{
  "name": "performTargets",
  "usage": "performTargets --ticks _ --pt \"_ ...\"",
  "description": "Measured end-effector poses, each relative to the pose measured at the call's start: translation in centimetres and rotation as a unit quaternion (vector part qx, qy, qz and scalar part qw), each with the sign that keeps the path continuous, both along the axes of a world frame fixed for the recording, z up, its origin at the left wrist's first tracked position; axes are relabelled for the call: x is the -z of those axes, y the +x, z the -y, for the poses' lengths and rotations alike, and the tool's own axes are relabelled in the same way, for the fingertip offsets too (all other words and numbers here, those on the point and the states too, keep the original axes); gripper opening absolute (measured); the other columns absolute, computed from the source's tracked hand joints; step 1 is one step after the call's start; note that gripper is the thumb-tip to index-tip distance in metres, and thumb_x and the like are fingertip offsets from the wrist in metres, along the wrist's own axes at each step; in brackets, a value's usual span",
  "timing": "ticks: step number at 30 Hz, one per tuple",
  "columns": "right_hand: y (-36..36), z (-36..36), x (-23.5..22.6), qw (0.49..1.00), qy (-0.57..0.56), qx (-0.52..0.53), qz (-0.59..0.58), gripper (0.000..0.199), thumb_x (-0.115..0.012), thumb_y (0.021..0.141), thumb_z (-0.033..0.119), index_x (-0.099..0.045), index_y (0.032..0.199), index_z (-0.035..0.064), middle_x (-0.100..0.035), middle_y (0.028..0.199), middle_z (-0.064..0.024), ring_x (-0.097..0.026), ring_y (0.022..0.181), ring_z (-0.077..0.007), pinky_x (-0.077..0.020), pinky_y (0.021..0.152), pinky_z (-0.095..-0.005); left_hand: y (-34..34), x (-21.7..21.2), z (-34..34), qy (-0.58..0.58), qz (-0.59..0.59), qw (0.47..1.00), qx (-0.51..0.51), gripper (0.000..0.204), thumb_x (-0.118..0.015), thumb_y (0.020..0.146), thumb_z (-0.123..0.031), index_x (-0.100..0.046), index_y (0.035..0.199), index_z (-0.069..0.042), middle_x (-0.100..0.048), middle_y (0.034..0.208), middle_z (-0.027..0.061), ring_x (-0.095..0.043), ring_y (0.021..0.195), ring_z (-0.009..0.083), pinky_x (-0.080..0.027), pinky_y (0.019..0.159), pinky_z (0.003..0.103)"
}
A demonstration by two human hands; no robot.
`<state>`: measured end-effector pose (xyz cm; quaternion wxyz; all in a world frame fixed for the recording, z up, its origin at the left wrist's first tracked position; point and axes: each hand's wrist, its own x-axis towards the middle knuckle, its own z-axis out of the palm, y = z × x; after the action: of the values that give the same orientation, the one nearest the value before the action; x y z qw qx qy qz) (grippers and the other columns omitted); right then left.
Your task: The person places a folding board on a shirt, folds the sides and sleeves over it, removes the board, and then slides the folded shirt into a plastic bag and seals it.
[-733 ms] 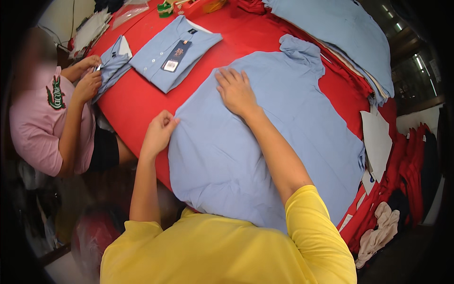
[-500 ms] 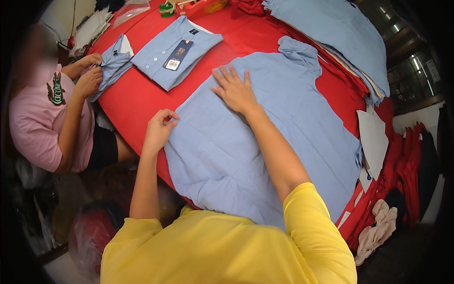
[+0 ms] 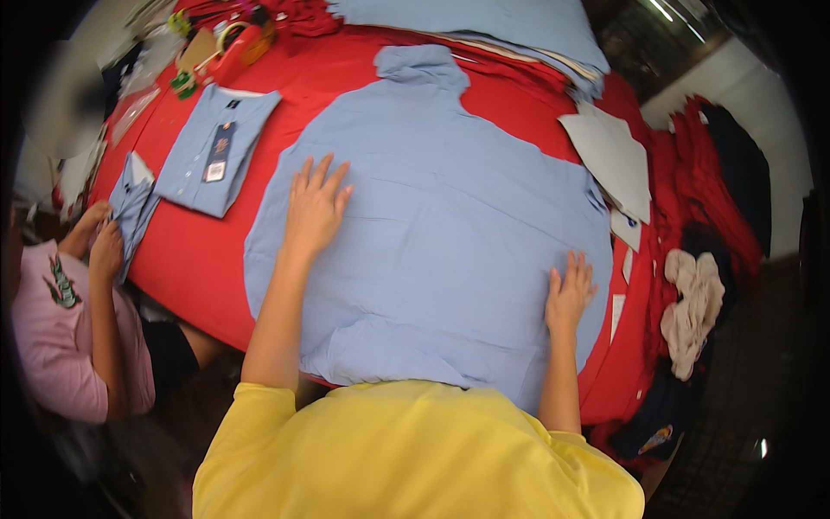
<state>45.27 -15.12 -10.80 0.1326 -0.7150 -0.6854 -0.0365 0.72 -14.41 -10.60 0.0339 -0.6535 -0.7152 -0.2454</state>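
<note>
The red table (image 3: pixel 207 277) before me carries a blue shirt (image 3: pixel 415 225), spread wide; a folded shirt (image 3: pixel 191 156) on its left; a tape dispenser (image 3: pixel 232 64) and cloth pile (image 3: pixel 501 26) farther back; white sheets (image 3: pixel 612 160) on the right.

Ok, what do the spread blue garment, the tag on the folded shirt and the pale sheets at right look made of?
Blue garment: soft, matte cloth, perhaps cotton, going by its fine creases; the fibre isn't certain.
Dark tag: probably card, lying flat with crisp edges; finish unclear.
Pale sheets: likely paper or thin card, matte, with thin, straight edges.
</note>
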Motion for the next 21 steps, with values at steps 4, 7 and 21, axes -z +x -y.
performTargets --ticks 4,7,21 --pt "8.0 4.4 2.0 0.996 -0.017 0.088 0.029 0.057 -0.049 0.099 0.038 -0.037 0.149 0.0148 -0.028 0.157 -0.0115 -0.019 0.147 -0.0325 -0.0078 0.117 -0.0569 -0.8 2.1 -2.3 -0.029 -0.099 0.994 -0.039 0.054 -0.046 0.097 -0.051 -0.046 0.144 -0.025 -0.037 0.154 0.0056 -0.025 0.145 0.0337 -0.014 0.117 0.055" --pt "10.9 5.7 2.4 0.996 -0.029 0.084 0.022 0.058 -0.050 0.098 0.040 -0.037 0.149 0.0168 -0.028 0.158 -0.0114 -0.018 0.147 -0.0323 -0.0068 0.117 -0.0569 -0.6 2.0 -2.1 -0.053 -0.073 0.996 -0.017 0.057 -0.045 0.096 -0.055 -0.044 0.146 -0.026 -0.036 0.155 0.0041 -0.024 0.145 0.0317 -0.014 0.117 0.055" --pt "9.2 -1.1 2.5 0.998 0.046 -0.006 -0.035 0.053 -0.050 0.098 0.037 -0.044 0.144 0.0108 -0.032 0.155 -0.0123 -0.024 0.145 -0.0315 -0.0134 0.117 -0.0549 -3.2 2.9 4.2 -0.052 -0.098 0.992 -0.060 0.050 -0.052 0.097 -0.039 -0.049 0.142 -0.018 -0.042 0.151 0.0057 -0.030 0.143 0.0310 -0.016 0.117 0.053"
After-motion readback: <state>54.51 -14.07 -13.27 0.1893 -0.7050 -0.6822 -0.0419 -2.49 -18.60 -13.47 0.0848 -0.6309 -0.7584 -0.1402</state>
